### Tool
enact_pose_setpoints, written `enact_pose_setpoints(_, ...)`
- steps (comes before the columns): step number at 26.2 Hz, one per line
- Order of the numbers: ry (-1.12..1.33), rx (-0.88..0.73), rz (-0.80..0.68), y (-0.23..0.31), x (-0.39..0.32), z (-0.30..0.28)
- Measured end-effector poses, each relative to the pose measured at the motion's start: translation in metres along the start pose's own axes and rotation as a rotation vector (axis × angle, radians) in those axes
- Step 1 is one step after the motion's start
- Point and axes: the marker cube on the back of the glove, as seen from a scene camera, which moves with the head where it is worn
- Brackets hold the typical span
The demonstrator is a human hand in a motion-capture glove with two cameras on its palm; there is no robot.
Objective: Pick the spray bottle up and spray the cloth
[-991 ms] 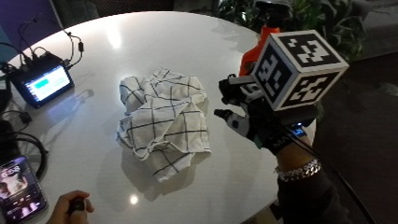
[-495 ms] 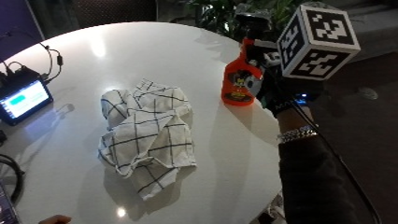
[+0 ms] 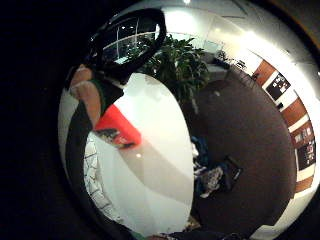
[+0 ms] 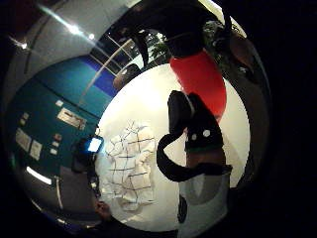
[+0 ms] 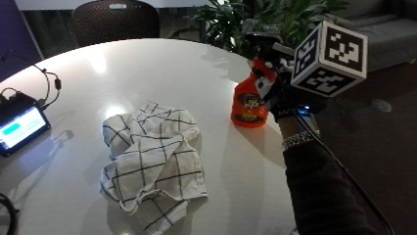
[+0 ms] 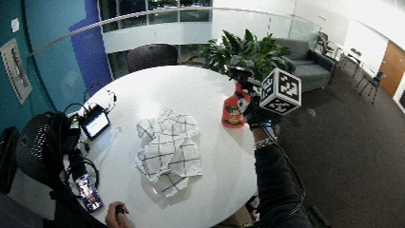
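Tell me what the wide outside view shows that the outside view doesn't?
Only the wide outside view shows a phone near the table's edge, a black bag, a grey sofa and the person's other hand. Only the outside view shows the label on the spray bottle close up. Both show the checked cloth lying crumpled on the white table, the gloved right hand at the orange bottle, a small lit screen, a dark chair and the plant.

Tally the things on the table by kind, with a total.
Spray bottle: 1, orange, with the gloved right hand at it
Cloth: 1, checked, crumpled
Screen device: 1, lit, at the table's edge
Phone: 1, near the table's edge
Total: 4
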Motion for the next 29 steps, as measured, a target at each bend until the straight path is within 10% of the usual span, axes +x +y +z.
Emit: enact_pose_setpoints(29,-0.694,0.392,0.311,-0.021,0.001,0.027)
